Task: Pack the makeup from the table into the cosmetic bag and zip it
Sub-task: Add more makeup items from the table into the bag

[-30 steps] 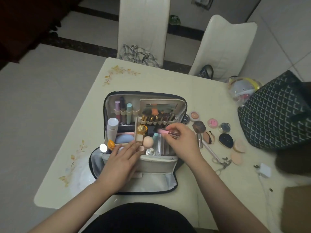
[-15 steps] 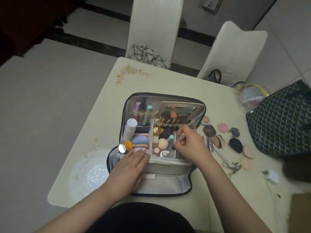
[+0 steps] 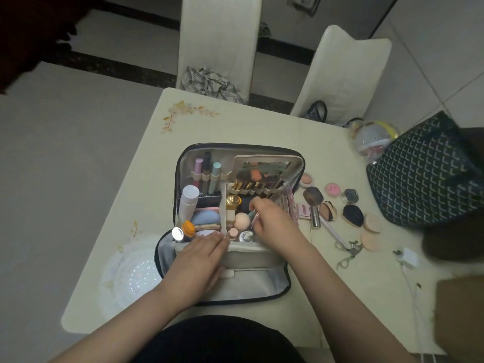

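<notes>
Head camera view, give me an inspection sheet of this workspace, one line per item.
Surface: cream table with flower decals.
Job's things: cosmetic bag open, compartments packed; compacts, puffs and eyelash curler unpacked to its right.
Clutter: patterned tote; clear pouch.
Hands: left hand flat on the bag's front edge; right hand pinches a slim item inside the bag.
Cables: white charger, its cord running toward the near edge.
Surroundings: two white chairs, cloth on one.
</notes>
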Tool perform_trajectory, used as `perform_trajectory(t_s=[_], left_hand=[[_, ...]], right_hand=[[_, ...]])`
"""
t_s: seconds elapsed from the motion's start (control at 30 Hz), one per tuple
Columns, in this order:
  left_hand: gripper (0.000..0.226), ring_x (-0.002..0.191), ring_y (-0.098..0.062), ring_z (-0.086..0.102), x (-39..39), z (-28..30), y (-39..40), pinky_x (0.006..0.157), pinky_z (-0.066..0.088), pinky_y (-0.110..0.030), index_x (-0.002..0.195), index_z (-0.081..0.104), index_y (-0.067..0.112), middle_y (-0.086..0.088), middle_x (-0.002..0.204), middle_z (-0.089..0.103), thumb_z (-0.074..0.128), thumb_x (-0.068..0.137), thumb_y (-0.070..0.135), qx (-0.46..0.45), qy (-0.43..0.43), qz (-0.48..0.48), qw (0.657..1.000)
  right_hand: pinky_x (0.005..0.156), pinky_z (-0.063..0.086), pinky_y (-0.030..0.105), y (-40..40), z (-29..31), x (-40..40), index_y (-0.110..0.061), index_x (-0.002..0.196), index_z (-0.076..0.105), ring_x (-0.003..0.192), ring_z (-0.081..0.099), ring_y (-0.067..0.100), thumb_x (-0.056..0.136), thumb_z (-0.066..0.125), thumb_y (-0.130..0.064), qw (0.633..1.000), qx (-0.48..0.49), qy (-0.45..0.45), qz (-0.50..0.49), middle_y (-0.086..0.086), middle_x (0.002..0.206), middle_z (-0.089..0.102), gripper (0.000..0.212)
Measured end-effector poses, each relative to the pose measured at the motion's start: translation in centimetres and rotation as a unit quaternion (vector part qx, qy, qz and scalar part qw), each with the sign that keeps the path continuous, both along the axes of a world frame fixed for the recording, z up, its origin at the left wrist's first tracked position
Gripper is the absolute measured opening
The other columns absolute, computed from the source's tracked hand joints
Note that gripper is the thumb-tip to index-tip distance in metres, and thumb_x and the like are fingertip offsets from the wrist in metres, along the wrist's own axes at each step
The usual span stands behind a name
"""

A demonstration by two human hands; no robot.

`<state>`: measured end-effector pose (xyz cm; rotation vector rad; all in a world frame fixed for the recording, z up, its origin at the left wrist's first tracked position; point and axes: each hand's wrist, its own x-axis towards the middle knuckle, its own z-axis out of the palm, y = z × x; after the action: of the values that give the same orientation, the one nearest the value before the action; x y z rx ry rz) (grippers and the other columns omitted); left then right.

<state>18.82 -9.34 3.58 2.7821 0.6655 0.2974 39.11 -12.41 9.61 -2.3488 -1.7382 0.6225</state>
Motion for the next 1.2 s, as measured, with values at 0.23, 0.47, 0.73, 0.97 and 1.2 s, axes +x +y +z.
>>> perform_trajectory(t_s=[0.23,0.47,0.73,0.97,1.2], left_hand=[[0.063,0.093,-0.029,0.062,0.7,0.2,-0.3,0.077,0.054,-0.033,0.12,0.06,0.008,-0.013,0.11,0.061,0.081,0.063,0.025,0.015,-0.016,0.007,1.0],[0.047,0.092,-0.026,0.052,2.2,0.7,-0.3,0.072,0.041,-0.034,0.109,0.066,0.013,-0.01,0.107,0.061,0.07,0.062,0.01,0.071,-0.047,0.042,0.995],[0.019,0.048,-0.02,0.056,3.6,2.1,2.1,0.057,0.027,-0.025,0.072,0.071,0.02,0.005,0.056,0.06,0.071,0.054,0.014,0.068,0.051,0.039,0.996],[0.018,0.044,-0.022,0.055,4.4,1.9,3.0,0.045,0.039,-0.018,0.07,0.071,0.02,0.002,0.052,0.061,0.064,0.056,0.011,0.055,0.108,0.041,0.992],[0.035,0.097,-0.023,0.06,4.5,2.4,3.2,0.067,0.038,-0.028,0.119,0.056,0.03,-0.002,0.104,0.065,0.045,0.09,0.013,-0.025,0.204,0.083,0.975]], right_hand=[[0.084,0.048,0.039,-1.0,-1.1,0.3,-0.019,0.135,0.039,0.103,0.054,0.026,0.091,0.047,-0.012,0.999,0.009,0.025,-0.03,0.007,0.124,0.045,0.045],[0.069,0.036,0.035,-1.8,-0.9,-0.7,-0.011,0.106,0.048,0.093,0.05,0.027,0.09,0.046,-0.007,0.997,0.067,-0.023,0.008,0.008,0.102,0.055,0.016],[0.079,0.038,0.037,-1.1,-0.8,-1.2,-0.007,0.11,0.049,0.106,0.043,0.027,0.083,0.048,0.003,0.997,0.054,-0.035,0.036,0.011,0.113,0.05,0.028],[0.081,0.043,0.041,-1.0,-0.4,0.5,-0.005,0.104,0.055,0.098,0.049,0.028,0.085,0.047,0.001,0.997,0.079,0.019,0.012,0.012,0.102,0.056,0.022],[0.077,0.043,0.033,-1.0,-0.4,0.6,-0.009,0.113,0.054,0.097,0.054,0.024,0.089,0.048,-0.004,0.996,0.072,0.046,-0.022,0.008,0.109,0.057,0.025]])
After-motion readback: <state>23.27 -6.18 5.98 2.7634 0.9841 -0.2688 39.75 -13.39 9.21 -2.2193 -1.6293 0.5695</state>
